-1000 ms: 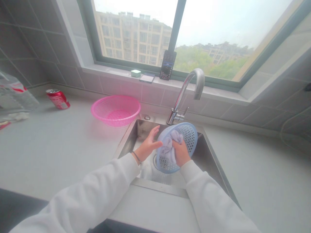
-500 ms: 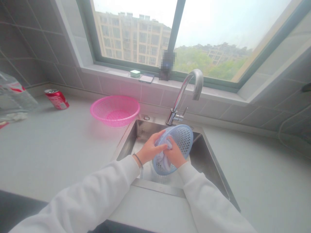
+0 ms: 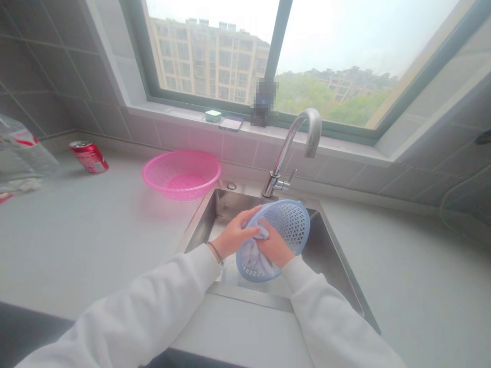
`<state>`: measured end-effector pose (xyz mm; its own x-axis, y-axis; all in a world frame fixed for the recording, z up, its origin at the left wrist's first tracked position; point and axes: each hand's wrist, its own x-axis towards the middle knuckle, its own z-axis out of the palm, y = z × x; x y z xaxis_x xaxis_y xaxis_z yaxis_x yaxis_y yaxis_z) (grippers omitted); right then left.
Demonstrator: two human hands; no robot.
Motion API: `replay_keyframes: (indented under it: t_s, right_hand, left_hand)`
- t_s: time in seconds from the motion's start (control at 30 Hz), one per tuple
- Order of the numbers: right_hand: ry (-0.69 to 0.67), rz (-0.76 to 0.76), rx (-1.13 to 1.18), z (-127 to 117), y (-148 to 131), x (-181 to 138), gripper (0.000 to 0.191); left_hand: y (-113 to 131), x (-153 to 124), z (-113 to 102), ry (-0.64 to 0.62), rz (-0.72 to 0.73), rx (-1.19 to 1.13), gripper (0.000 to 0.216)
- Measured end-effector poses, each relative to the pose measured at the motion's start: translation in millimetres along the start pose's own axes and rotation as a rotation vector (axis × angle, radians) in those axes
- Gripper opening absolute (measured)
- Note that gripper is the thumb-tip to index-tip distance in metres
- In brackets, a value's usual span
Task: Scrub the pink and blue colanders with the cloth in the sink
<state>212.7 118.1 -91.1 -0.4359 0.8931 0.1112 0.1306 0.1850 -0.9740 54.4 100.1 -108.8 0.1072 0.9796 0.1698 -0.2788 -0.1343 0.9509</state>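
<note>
A light blue perforated basket (image 3: 293,222) is held tilted over the steel sink (image 3: 326,255), its inside facing me. My left hand (image 3: 235,234) grips its left rim, the thumb lying over the edge and the other fingers partly hidden behind it. Inside the basket my right hand (image 3: 273,243) is closed on a pale, crumpled cloth (image 3: 256,258). The cloth lies bunched against the basket's lower left wall, and part of it pokes up between the two hands.
Behind the sink stands a curved chrome faucet (image 3: 291,148). A pink plastic basket (image 3: 182,176) sits on the counter left of the sink. Farther left are a red can (image 3: 89,156) and a clear plastic bottle (image 3: 28,148). A green sponge (image 3: 213,116) rests on the windowsill.
The blue basket has turned a little and shifted slightly down and right. My right hand has moved slightly lower with the cloth, which now spreads wider against the basket wall.
</note>
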Motion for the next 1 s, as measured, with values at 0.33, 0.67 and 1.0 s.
replay_keyframes:
  t_s: [0.33,0.67,1.0]
  right_hand:
    - [0.448,0.052,0.304,-16.8,4.8,7.1,0.036]
    - [0.112,0.060,-0.004,-12.0,11.2,4.4,0.038]
    - [0.349,0.094,0.301,-28.5,13.1,10.0,0.032]
  left_hand:
    - [4.4,0.6,4.5,-0.084,-0.019,0.025,0.074]
    - [16.3,-6.0,-3.1,-0.173,0.077,0.419,0.087]
    - [9.5,-6.0,-2.6,-0.170,0.066,0.454,0.086]
